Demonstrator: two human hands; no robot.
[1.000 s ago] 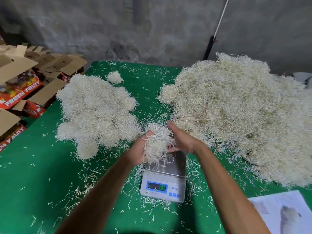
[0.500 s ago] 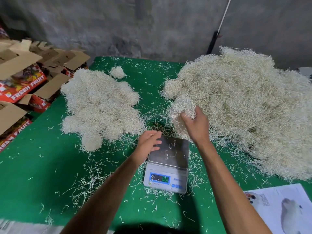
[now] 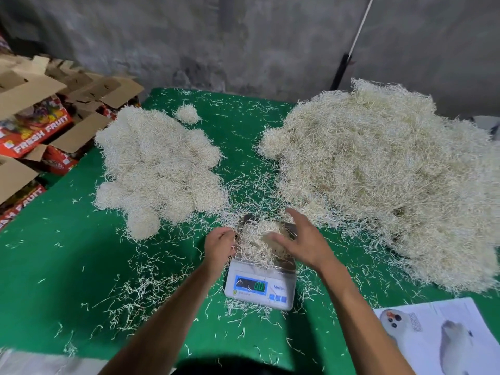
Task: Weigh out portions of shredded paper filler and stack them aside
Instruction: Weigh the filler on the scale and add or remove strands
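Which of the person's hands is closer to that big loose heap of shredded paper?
Right. The right hand rests on the portion on the scale, beside the big heap; the left hand is across the scale, farther off.

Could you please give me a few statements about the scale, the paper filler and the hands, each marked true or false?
1. A clump of shredded paper lies on the scale. True.
2. The large loose pile is on the left of the table. False: it is on the right; the rounded weighed portions are on the left.
3. The right hand is over the clump with fingers spread. True.
4. The left hand rests on the printed sheet. False: it is at the clump's left edge; whether it pinches strands is unclear.
5. The table is covered in red cloth. False: it is green.
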